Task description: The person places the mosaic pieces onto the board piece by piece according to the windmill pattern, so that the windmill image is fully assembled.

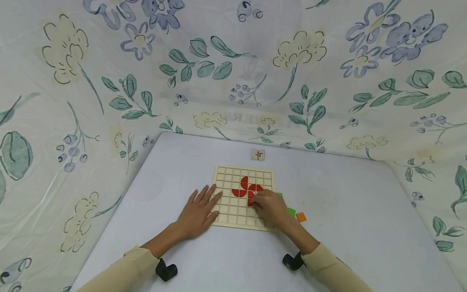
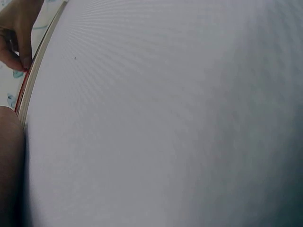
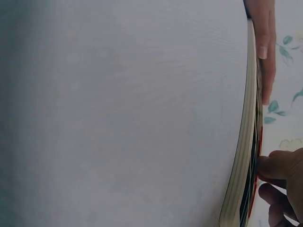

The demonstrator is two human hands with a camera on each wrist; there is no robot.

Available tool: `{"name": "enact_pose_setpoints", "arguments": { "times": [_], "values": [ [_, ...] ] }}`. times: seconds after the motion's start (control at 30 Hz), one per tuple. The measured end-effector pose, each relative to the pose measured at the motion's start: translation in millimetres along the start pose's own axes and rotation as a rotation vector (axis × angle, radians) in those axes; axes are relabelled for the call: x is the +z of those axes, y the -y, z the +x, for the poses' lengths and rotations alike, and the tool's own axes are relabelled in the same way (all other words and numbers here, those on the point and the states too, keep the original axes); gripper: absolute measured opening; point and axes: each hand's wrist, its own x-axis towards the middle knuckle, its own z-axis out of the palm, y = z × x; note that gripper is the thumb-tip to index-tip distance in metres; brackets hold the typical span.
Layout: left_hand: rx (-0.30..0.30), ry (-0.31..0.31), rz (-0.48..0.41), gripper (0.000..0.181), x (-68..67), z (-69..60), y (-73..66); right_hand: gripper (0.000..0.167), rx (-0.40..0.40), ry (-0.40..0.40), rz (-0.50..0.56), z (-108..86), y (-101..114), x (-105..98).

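A square wooden grid board [image 1: 228,210] lies on the table with red curved tiles [image 1: 239,193] set on it in a pinwheel shape. My left hand [image 1: 197,213] lies flat with spread fingers over the board's left edge. At the lower blade of the pinwheel, my right hand [image 1: 270,206] has its fingers curled and pinches a red tile [image 1: 250,199] at the board's surface. The right wrist view shows the thumb and fingers of the right hand [image 3: 284,182] at the board's edge-on side [image 3: 244,137]; the tile there is mostly hidden.
Right of the board lie green tiles [image 1: 291,212], partly behind the right hand, and an orange square tile [image 1: 301,217]. A small card [image 1: 258,154] with a red pinwheel on a grid lies beyond the board. Flowered cloth [image 1: 255,93] surrounds the white table [image 1: 346,227].
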Motion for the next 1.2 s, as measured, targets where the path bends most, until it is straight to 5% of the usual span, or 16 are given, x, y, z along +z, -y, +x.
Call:
{"name": "enact_pose_setpoints", "arguments": {
  "times": [0.13, 0.53, 0.77, 1.07, 1.2],
  "values": [
    [0.005, -0.008, -0.017, 0.058, -0.7, 0.3, -0.4, 0.012, -0.001, -0.009, -0.021, 0.0, 0, -1],
    [0.002, 0.007, -0.013, 0.059, -1.5, 3.0, -0.7, 0.012, 0.183, 0.012, -0.055, -11.5, -23, -23],
    [-0.009, 0.028, 0.021, 0.06, 0.3, 0.4, 1.1, 0.023, 0.335, 0.125, -0.089, -18.4, -48, -35],
    [-0.014, 0.034, 0.008, 0.061, 2.0, -0.7, 1.2, 0.033, 0.413, 0.306, -0.068, -23.4, -68, -43],
    [-0.009, 0.023, 0.02, 0.061, 0.0, 0.2, 0.5, 0.03, 0.387, 0.332, -0.051, -21.7, -71, -46]
  ]
}}
